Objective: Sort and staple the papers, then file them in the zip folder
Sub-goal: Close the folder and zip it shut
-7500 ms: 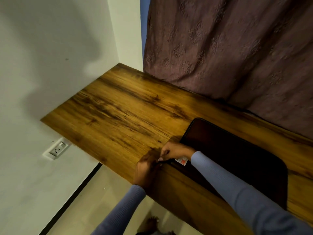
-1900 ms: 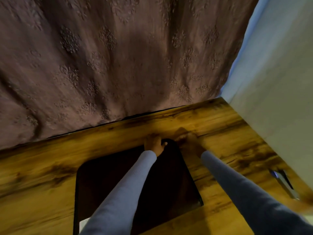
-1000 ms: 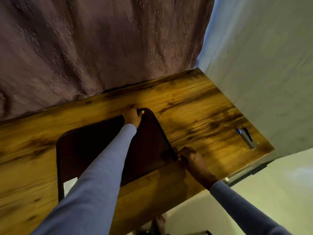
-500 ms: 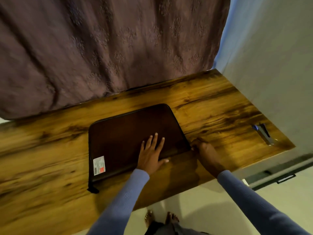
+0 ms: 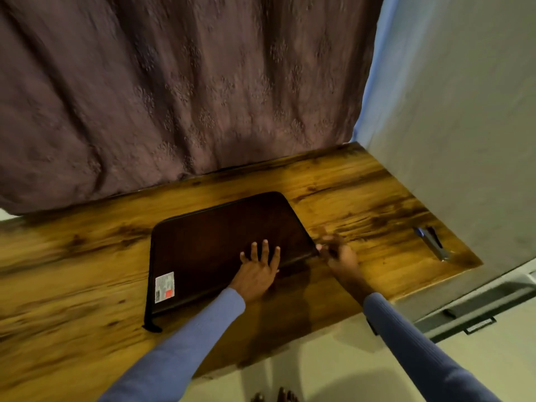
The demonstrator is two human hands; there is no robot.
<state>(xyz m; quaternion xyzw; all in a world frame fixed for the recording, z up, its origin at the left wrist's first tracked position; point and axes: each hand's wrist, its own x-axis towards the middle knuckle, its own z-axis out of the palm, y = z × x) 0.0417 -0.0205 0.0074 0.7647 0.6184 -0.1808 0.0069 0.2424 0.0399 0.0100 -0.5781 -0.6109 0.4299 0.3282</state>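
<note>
A dark brown zip folder point(image 5: 208, 242) lies shut and flat on the wooden table point(image 5: 72, 271), with a white and red label point(image 5: 164, 286) at its near left corner. My left hand point(image 5: 256, 271) rests flat on the folder's near right part, fingers spread. My right hand point(image 5: 338, 253) is at the folder's near right corner, fingers pinched together at the zip edge; what they pinch is blurred. A stapler point(image 5: 432, 242) lies by the table's right end, apart from both hands. No loose papers show.
A purple patterned curtain point(image 5: 188, 97) hangs along the table's far edge. A pale wall point(image 5: 464, 111) closes off the right end. A dark zip tab point(image 5: 150, 326) sticks out at the folder's near left corner. The floor and my feet show below the near edge.
My left hand left the folder's far corner and now lies flat on its near part. My right hand came down the right side to the near right corner.
</note>
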